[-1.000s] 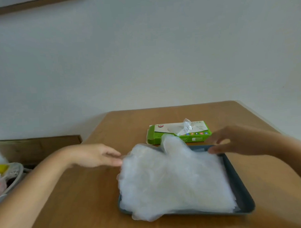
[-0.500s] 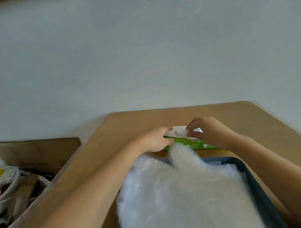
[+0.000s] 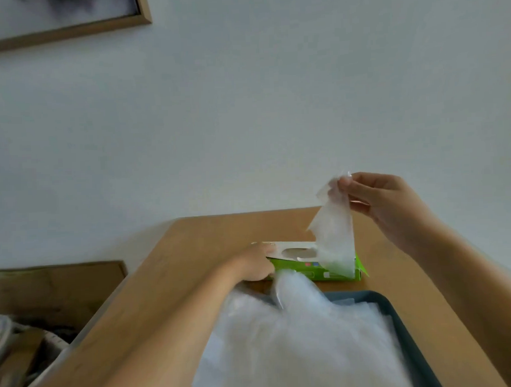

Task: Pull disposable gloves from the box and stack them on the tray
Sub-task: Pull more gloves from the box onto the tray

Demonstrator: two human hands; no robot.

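Note:
A green and white glove box (image 3: pixel 315 268) lies on the wooden table (image 3: pixel 176 283) beyond the dark tray (image 3: pixel 397 313). My left hand (image 3: pixel 255 262) holds the box's left end, fingers curled round its edge. My right hand (image 3: pixel 382 200) is raised above the box's right end and pinches the top of a clear plastic glove (image 3: pixel 335 234), which hangs stretched down to the box's opening. A thick pile of clear gloves (image 3: pixel 297 342) covers the tray, and one glove's thumb sticks up toward the box.
A wooden picture frame (image 3: pixel 69 29) hangs on the white wall at the upper left. Left of the table, lower down, stand a brown board (image 3: pixel 55 287) and some clutter (image 3: pixel 10 341). The table's right edge runs close to my right forearm.
My right hand has risen from the box's opening, drawing a glove up out of it. My left hand stays on the box's left end. The camera has tilted upward.

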